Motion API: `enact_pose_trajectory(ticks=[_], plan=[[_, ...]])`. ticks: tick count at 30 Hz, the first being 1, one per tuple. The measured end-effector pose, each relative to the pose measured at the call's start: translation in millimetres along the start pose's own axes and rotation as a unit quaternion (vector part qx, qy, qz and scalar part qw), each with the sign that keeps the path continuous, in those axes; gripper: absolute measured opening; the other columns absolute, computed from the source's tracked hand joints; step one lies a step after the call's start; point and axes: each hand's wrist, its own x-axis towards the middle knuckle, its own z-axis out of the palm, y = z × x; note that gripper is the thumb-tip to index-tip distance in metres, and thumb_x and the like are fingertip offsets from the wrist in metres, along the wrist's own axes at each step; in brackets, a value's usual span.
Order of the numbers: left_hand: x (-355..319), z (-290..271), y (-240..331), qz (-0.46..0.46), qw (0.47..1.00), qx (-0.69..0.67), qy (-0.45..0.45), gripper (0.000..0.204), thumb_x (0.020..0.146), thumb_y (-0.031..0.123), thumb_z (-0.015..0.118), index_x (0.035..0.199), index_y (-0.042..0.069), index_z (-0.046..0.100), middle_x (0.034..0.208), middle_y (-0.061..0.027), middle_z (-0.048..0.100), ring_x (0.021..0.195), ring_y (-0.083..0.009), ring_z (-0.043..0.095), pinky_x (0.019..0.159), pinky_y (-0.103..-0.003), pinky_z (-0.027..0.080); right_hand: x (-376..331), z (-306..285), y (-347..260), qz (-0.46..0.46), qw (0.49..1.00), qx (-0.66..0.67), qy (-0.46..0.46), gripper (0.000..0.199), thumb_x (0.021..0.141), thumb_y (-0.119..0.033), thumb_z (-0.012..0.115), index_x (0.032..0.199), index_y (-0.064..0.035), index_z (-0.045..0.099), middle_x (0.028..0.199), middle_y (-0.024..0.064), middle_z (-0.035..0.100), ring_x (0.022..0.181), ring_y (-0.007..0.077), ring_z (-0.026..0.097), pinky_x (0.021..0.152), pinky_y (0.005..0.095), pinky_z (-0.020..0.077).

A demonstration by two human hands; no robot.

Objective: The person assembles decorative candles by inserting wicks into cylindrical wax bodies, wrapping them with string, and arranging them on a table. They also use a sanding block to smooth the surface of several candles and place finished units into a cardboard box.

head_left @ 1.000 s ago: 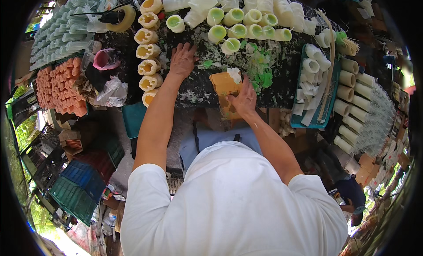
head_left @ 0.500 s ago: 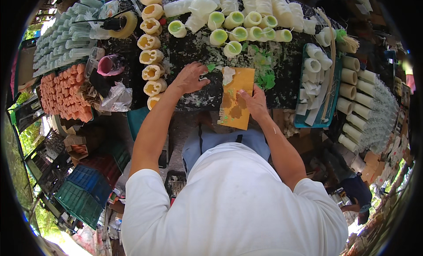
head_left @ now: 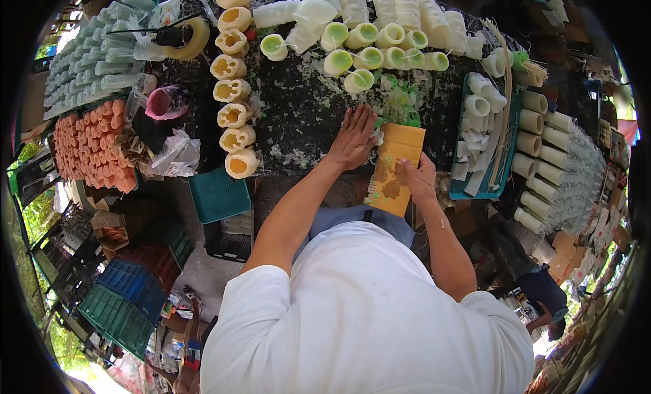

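Observation:
My right hand [head_left: 418,178] grips a yellow-brown flat card [head_left: 395,169], held at the front edge of a dark, wax-spattered worktable [head_left: 298,116]. My left hand [head_left: 354,136] lies flat on the tabletop with fingers spread, touching the card's left edge, with white and green wax scraps [head_left: 400,102] just beyond it. A row of green-and-white hollow cylinders [head_left: 369,48] lies farther back on the table.
A column of yellow hollow candles [head_left: 232,89] runs down the table's left. Orange pieces [head_left: 91,146] and pale green ones [head_left: 85,68] fill trays at far left. A teal tray [head_left: 483,143] of white cylinders sits right. Crates [head_left: 129,296] and a teal lid [head_left: 218,194] lie below.
My left hand slid right across the tabletop toward the card. My right hand brought the card down to the table's front edge.

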Motion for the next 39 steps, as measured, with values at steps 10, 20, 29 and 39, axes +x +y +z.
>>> enact_pose_trajectory(ticks=[10,20,29,39], plan=[[7,-29,-29,-0.202,0.945,0.221,0.134,0.1,0.101,0.062,0.05,0.154,-0.018,0.025,0.162,-0.0425,0.017,0.155,-0.057,0.006,0.123,-0.069,0.003,23,-72,-22,-0.084,0.959,-0.232,0.142,0.027,0.097,-0.013,0.063,0.12,-0.001,0.067,0.102,0.0169,0.076,0.092,0.0321,0.074,0.085,0.0425,0.0558],[85,86,64,-0.099,0.987,-0.037,0.121,0.093,0.107,0.055,0.044,0.16,-0.011,0.009,0.166,-0.0387,0.006,0.156,-0.054,0.001,0.126,-0.063,0.002,84,-18,-42,-0.098,0.897,-0.412,0.125,0.063,0.09,-0.017,0.062,0.146,0.0045,0.045,0.111,0.0301,0.071,0.097,0.05,0.071,0.087,0.0531,0.0577],[124,33,31,-0.071,0.98,0.129,0.137,0.082,0.106,0.051,0.049,0.157,-0.009,0.028,0.164,-0.0398,0.017,0.156,-0.0523,0.013,0.127,-0.061,0.011,164,-92,-58,-0.291,0.826,-0.465,0.128,0.053,0.085,-0.006,0.062,0.137,-0.0045,0.053,0.116,0.0219,0.07,0.098,0.0449,0.071,0.082,0.0505,0.0594],[105,41,40,0.002,0.988,0.139,0.059,0.062,0.104,0.038,0.055,0.148,-0.006,0.046,0.155,-0.0271,0.042,0.15,-0.0482,0.031,0.127,-0.059,0.019,96,-74,-56,-0.183,0.902,-0.391,0.023,0.048,0.09,-0.009,0.059,0.138,-0.0098,0.054,0.115,0.0217,0.069,0.097,0.0432,0.069,0.085,0.0495,0.0576]])
